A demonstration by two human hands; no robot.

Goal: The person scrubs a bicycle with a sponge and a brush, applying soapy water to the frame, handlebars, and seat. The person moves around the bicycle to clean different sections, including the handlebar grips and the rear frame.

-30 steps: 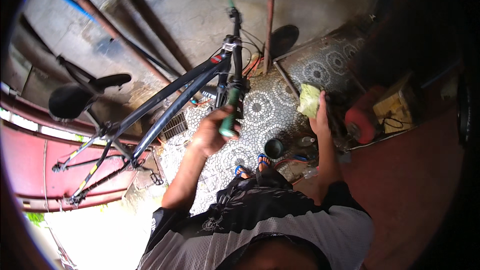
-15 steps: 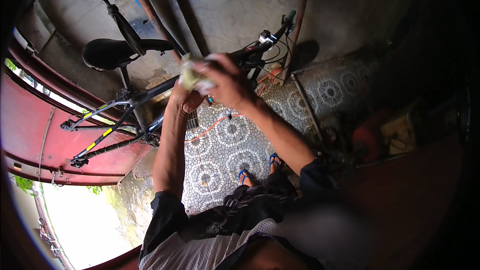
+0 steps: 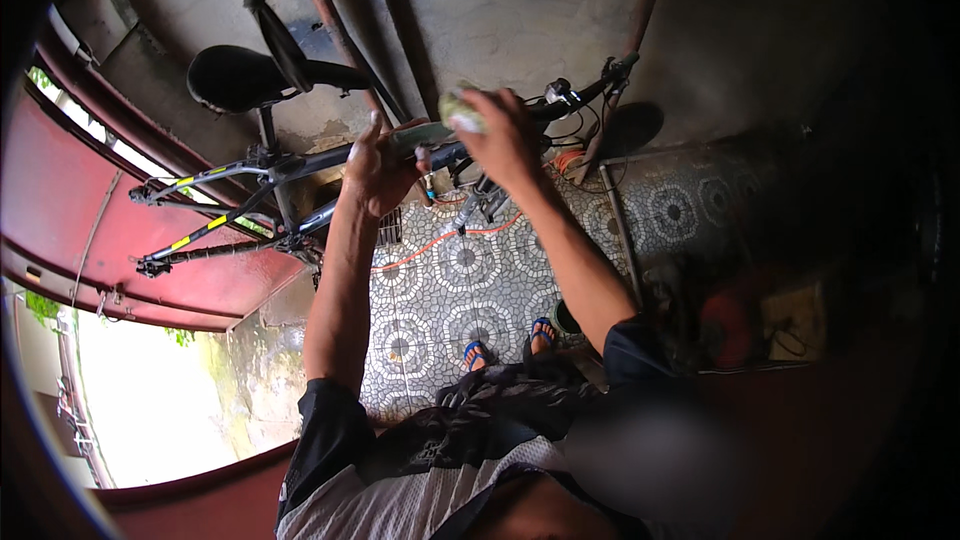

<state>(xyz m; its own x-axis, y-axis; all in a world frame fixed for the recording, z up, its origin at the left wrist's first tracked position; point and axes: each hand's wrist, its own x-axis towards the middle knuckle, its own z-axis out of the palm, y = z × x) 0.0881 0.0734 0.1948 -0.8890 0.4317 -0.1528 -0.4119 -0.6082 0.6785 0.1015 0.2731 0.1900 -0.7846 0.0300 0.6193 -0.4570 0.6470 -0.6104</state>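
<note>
A dark bicycle [image 3: 335, 158] with yellow marks hangs across the view, its black saddle [image 3: 235, 79] held by a dark strap [image 3: 275, 35]. My right hand [image 3: 505, 140] is closed around a pale yellowish sponge [image 3: 462, 112], smeared with white foam, at the frame's top tube toward the handlebar [image 3: 590, 88]. Beside the middle of the frame, my left hand [image 3: 375, 172] has its fingers apart with nothing in them. Whitish foam shows on its fingertips. Whether it touches the tube is hard to tell.
A patterned stone-mosaic floor [image 3: 465, 290] lies below, crossed by an orange hose [image 3: 420, 256]. Behind the bicycle rises a grey concrete wall [image 3: 500, 10] with a leaning brown pole [image 3: 650, 0]. A red metal gate [image 3: 60, 220] stands at left. Dark clutter fills the right side.
My hands were together around the sponge; now they are apart. The right hand has carried the sponge right to the frame, and the left has opened. The view has shifted slightly.
</note>
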